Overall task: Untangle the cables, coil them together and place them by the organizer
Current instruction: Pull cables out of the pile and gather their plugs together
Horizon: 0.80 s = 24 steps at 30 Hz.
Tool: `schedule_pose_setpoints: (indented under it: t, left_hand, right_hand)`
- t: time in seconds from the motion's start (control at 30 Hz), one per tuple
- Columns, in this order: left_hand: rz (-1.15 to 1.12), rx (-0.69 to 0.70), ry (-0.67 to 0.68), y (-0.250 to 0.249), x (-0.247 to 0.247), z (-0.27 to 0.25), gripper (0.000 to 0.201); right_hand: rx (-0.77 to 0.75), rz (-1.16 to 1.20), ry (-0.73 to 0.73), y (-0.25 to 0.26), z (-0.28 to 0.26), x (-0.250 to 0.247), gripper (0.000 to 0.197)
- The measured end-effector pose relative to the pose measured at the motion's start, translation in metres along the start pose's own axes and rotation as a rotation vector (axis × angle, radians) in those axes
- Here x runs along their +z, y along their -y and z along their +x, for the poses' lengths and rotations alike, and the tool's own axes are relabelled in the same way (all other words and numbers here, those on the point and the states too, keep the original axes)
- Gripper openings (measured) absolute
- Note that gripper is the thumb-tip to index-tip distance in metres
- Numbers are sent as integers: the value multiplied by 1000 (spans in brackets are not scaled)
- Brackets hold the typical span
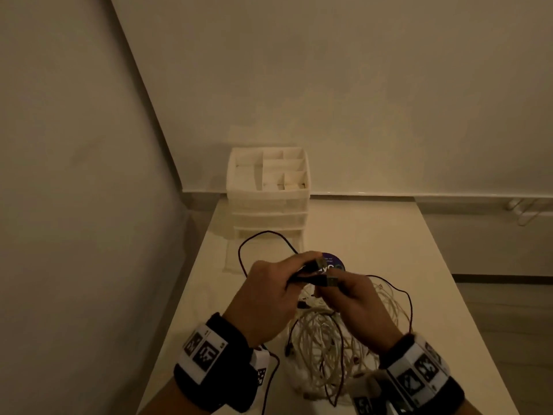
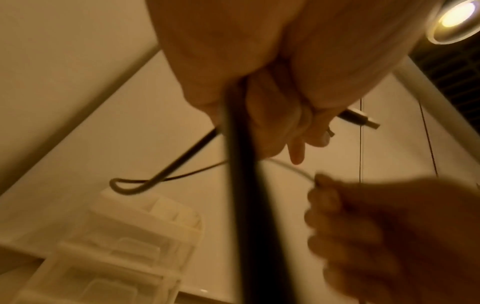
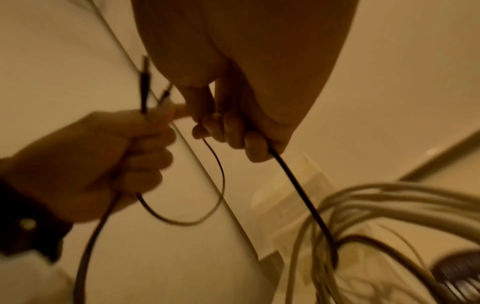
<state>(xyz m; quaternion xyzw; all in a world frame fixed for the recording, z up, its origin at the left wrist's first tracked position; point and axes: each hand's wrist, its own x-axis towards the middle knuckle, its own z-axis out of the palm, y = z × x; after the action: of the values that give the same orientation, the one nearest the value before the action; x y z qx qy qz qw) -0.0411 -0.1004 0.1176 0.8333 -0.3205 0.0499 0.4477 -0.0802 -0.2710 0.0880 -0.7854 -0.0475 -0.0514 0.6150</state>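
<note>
Both hands are raised over the white table (image 1: 389,265), each gripping a dark cable. My left hand (image 1: 269,298) curls round a black cable (image 1: 263,235) near its USB plug (image 1: 317,264); that cable loops out toward the organizer. My right hand (image 1: 353,298) holds another dark cable with its plug (image 1: 330,281) close to the left one. In the right wrist view the fingers (image 3: 233,131) wrap a black cable (image 3: 298,185) that runs down into the pile. A tangle of white cables (image 1: 329,348) lies below the hands. The white drawer organizer (image 1: 269,190) stands at the table's far end.
A round purple disc (image 1: 333,262) lies on the table just beyond the hands. Walls close in on the left and behind the organizer. The table's right half shows bare surface. A ceiling lamp (image 2: 457,18) shines in the left wrist view.
</note>
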Motion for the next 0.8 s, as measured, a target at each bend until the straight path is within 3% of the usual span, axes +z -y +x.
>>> schedule_pose_setpoints:
  t: [0.17,0.43,0.6,0.7,0.8]
  left_hand:
    - [100,-21,-75,-4,9,17,19]
    - [100,19,-410,-21,3,35,16]
    - [-6,-26,-697,-18,-28,37,10]
    - [98,35,-643,-21,-39,38,12]
    - [50,-41,-580,-14,-33,33,14]
  right_hand:
    - [-58,-75,84,28,21,-27,34]
    - [-84,-47,70,-1,4,-14,25]
    - [-119,-432,205,-44,-5,-14,14]
    - [-35,-431,75,-56,0,-30,11]
    - [54,-329,27,-49,6,-45,12]
